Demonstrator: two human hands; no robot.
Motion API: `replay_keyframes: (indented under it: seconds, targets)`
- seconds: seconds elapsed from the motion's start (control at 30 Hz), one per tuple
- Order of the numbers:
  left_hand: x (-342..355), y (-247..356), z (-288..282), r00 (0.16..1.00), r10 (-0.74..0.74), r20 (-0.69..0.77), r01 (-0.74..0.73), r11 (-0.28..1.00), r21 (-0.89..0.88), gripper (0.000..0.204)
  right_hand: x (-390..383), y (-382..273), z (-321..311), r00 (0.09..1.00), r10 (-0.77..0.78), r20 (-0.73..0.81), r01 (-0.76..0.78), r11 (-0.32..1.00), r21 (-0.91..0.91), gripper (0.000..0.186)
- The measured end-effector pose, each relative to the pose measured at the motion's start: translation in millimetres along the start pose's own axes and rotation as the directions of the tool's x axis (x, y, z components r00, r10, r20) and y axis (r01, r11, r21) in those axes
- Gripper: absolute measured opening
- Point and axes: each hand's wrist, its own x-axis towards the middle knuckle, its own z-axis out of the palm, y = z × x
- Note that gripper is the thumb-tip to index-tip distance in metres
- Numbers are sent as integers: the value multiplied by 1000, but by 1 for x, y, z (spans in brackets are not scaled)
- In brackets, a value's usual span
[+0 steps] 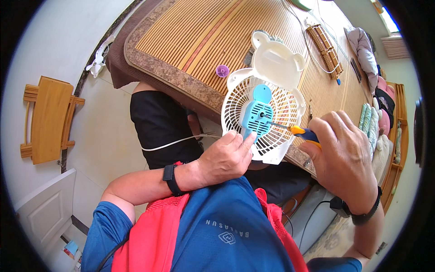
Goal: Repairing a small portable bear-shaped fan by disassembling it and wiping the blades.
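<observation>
I see the right hand gripping one screwdriver, fingers curled; the left hand, fingers bunched, touching one blue housing on one grille.

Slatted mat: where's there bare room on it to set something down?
The widest free patch of the slatted mat lies left of the purple disc, up to the patterned border. A smaller one lies between the wooden frame and the right hand. It's crowded around the fan grille, with the left hand and screwdriver.

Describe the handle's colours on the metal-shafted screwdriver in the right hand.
The screwdriver handle is yellow-orange and dark blue, best seen in the head view.
</observation>
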Motion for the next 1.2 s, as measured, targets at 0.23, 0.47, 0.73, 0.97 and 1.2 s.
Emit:
replay_keyframes:
  seconds: [0.23,0.47,0.73,0.97,1.2]
  targets:
    - [4,0,1,1000,1,-3,-1,1000,3,22,-6,1,7,998,36,43,-35,999,-41,25]
    - [2,0,6,999,18,-34,-18,1000,10,23,9,-7,-8,976,120,181,-112,992,-54,22]
    - [-4,0,11,999,6,-42,-6,1000,8,29,28,-3,1,877,-245,413,398,852,-339,19]
    - [-4,-1,15,995,48,-84,-46,999,16,32,49,-4,-12,300,607,735,-890,457,-14,38]
    - [-4,-3,17,992,47,-115,-49,999,-10,35,28,-5,-2,851,-217,478,421,826,-374,29]
